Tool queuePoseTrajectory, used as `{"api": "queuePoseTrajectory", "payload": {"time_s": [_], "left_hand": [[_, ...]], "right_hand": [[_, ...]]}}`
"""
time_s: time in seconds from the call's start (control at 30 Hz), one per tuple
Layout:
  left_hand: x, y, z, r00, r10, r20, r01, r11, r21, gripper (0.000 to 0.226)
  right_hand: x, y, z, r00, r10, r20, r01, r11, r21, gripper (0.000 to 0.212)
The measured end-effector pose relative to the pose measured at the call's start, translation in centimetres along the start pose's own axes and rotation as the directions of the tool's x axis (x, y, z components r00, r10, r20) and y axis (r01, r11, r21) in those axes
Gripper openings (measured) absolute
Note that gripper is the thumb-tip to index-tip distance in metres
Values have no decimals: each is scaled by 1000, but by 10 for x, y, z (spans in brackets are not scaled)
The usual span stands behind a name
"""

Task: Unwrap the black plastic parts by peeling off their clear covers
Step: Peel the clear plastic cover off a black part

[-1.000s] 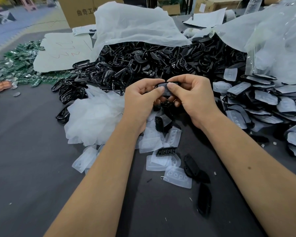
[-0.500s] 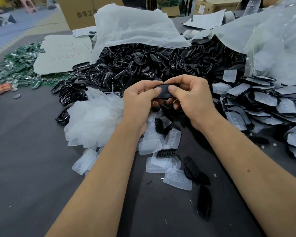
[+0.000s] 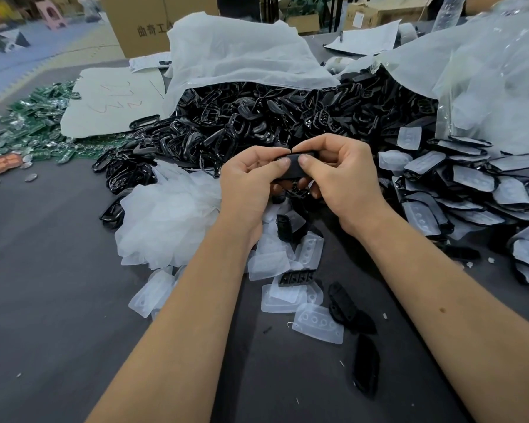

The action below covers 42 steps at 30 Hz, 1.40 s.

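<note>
Both forearms were bare, no sleeves, watch or rings; the left hand (image 3: 251, 181) and right hand (image 3: 342, 178) were ungloved.

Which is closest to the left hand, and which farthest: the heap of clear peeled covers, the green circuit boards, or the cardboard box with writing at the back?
1. Heap of clear peeled covers, just outside the left hand.
2. Green circuit boards, far out on the left of the table.
3. Cardboard box, at the back, beyond the table.
</note>
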<state>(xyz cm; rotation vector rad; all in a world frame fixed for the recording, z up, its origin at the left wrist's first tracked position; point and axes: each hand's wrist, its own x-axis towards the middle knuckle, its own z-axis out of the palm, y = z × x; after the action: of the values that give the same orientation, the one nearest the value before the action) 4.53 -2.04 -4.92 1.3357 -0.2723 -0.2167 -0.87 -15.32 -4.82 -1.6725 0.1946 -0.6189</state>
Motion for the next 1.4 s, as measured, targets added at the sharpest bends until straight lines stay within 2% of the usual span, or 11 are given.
{"api": "queuePoseTrajectory", "payload": {"time_s": [0.27,0.53,0.67,0.87,1.07,1.4], "left_hand": [[2,1,-1,1000,-27,-1,26,998,-62,16],[0,-3,2,996,78,-43,-76,997,34,17],[0,-2,2,996,48,-71,-47,999,3,21],[0,-1,2,998,11,-60,-11,1000,-15,24],[-1,-2,3,999,36,-39,-36,999,2,12],[2,-5,1,998,40,-53,-39,999,37,16]], "right_hand": [[0,-2,1,1000,4,3,-4,999,38,19],[-1,-4,1,1000,21,15,-22,998,53,24],[-1,-4,2,999,38,6,-39,995,95,20],[1,-2,1,999,34,-26,-32,997,68,16],[1,-1,2,998,25,-50,-22,999,46,16],[0,0,3,999,10,-50,-9,1000,29,13]]}}
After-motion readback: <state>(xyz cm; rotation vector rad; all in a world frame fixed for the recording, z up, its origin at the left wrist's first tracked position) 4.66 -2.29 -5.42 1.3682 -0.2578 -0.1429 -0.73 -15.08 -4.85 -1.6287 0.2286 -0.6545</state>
